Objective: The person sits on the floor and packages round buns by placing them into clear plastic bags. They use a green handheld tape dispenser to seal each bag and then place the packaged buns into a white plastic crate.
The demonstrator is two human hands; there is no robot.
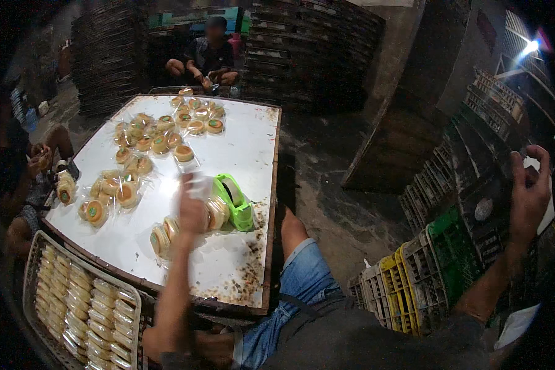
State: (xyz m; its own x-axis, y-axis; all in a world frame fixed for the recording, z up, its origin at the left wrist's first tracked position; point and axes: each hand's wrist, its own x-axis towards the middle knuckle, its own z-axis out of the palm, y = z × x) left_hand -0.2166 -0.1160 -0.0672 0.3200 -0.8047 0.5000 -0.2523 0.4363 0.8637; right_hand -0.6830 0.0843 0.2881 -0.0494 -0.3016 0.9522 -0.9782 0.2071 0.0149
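Note:
My left hand (pixel 192 208) is motion-blurred over the white tabletop (pixel 240 143). Clear film shows by its fingers, but whether they grip it is unclear. Right beside it, wrapped round cakes (pixel 217 212) lean against a lime-green tape dispenser (pixel 233 201) with a roll of tape. More wrapped cakes (pixel 162 236) stand on edge just left of my wrist. Far to the right, my right hand (pixel 531 189) is raised above the crates with thumb and finger curled towards each other. Something pale shows behind it, and I cannot tell if the hand holds anything.
Loose wrapped cakes (pixel 159 144) cover the table's far and left parts. A plastic crate (pixel 138 300) of packed cakes stands at front left. One person (pixel 212 55) sits beyond the table, another (pixel 14 152) at left. Stacked crates (pixel 409 282) line my right side.

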